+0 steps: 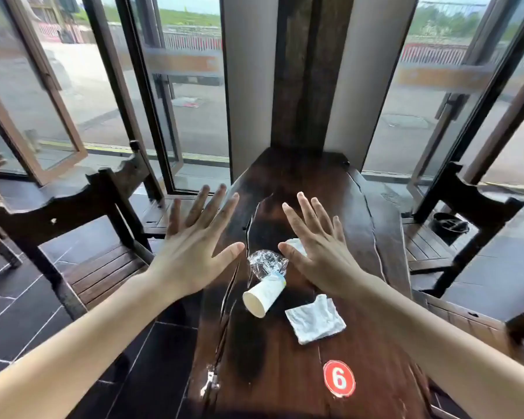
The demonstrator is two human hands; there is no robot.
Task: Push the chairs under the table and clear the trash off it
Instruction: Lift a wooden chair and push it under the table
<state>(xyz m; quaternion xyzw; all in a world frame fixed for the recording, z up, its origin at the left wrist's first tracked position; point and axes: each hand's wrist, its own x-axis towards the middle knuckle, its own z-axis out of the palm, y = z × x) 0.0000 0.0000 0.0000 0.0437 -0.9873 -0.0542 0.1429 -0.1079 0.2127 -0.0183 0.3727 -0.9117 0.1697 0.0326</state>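
A long dark wooden table (288, 367) runs away from me. On it lie a tipped white paper cup (262, 296), a crumpled clear plastic wrap (266, 261) at the cup's base, a white napkin (315, 319) and a small white scrap (297, 244) partly under my right hand. My left hand (194, 246) hovers with spread fingers over the table's left edge. My right hand (318, 246) is spread above the table just right of the plastic wrap. Neither holds anything. Dark wooden chairs stand pulled out: two at left (73, 213) (139, 176), others at right (466, 213).
A red round sticker with the number 6 (339, 378) marks the near table end. A dark pillar (306, 71) rises at the far end between glass doors (188, 86). A black bowl-like object (448, 226) sits on the right chair's seat. The floor is dark tile (28, 313).
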